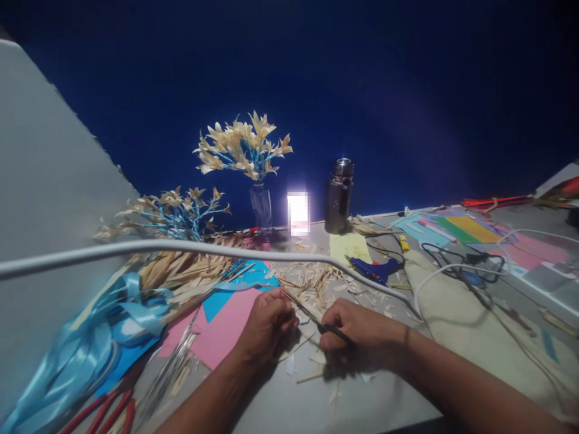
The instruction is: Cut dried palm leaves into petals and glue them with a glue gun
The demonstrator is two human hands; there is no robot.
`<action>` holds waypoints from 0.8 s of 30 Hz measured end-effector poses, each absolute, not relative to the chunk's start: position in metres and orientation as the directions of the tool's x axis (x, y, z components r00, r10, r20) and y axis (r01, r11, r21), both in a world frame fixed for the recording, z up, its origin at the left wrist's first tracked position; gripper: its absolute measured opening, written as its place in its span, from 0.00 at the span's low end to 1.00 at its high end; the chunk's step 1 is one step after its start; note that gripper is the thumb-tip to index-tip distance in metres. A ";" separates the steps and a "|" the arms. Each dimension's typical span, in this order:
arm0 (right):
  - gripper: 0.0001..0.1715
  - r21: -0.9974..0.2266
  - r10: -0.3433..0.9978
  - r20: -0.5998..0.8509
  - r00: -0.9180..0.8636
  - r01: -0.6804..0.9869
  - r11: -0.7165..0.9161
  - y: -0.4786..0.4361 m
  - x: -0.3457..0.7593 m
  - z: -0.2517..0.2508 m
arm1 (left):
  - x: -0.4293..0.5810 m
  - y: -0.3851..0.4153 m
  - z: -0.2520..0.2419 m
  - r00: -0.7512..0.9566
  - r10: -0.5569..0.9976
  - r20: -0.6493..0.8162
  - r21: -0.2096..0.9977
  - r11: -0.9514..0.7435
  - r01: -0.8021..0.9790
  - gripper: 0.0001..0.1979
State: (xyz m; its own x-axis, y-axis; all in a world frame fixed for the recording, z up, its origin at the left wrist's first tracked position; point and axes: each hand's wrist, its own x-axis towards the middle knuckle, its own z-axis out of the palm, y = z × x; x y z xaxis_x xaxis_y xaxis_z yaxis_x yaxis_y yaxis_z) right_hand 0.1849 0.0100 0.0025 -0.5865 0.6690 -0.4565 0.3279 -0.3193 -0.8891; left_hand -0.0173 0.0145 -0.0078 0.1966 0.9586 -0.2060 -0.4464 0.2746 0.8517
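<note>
- While a slender piece [307, 311] is held slantwise in the lower centre of the frame, its upper-left end is seen as tan and its lower-right end as dark; whether these are one length cannot be told.
- The dark end is gripped in the curled fingers of the right hand [349, 317].
- The fingers of the left hand [271, 313] are bunched by the tan tip; whether it is pinched cannot be told.
- Pale scraps [312, 276] are strewn just above, mid-frame.

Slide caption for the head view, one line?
Right hand holding a slim dark-handled tool, its far end beside the left hand, amid pale scraps, a blue glue gun and pale flowers.
</note>
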 end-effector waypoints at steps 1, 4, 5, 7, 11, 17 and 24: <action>0.18 -0.887 0.670 -0.459 -0.583 0.341 -0.311 0.010 0.185 0.002 | -0.017 0.015 -0.008 0.195 0.958 -0.212 0.851 0.279 -0.445 0.05; 0.18 -0.889 0.666 -0.458 -0.588 0.306 -0.341 0.010 0.183 0.002 | -0.017 0.014 -0.005 0.202 0.959 -0.198 0.848 0.271 -0.454 0.06; 0.18 -0.890 0.667 -0.455 -0.590 0.277 -0.363 0.010 0.182 0.003 | -0.017 0.014 -0.004 0.214 0.958 -0.190 0.847 0.270 -0.458 0.07; 0.18 -0.894 0.679 -0.441 -0.587 0.221 -0.390 0.009 0.181 0.004 | -0.016 0.013 -0.002 0.247 0.952 -0.180 0.843 0.279 -0.460 0.09; 0.17 -0.897 0.679 -0.435 -0.591 0.214 -0.388 0.009 0.180 0.004 | -0.017 0.013 -0.002 0.229 0.959 -0.164 0.843 0.257 -0.473 0.09; 0.21 -0.907 0.685 -0.413 -0.601 0.204 -0.368 0.008 0.181 0.004 | -0.020 0.015 -0.004 0.193 0.968 -0.159 0.847 0.235 -0.477 0.09; 0.29 -0.918 0.655 -0.387 -0.649 0.200 -0.343 0.009 0.183 0.003 | -0.021 0.016 -0.008 0.143 0.973 -0.180 0.870 0.225 -0.439 0.08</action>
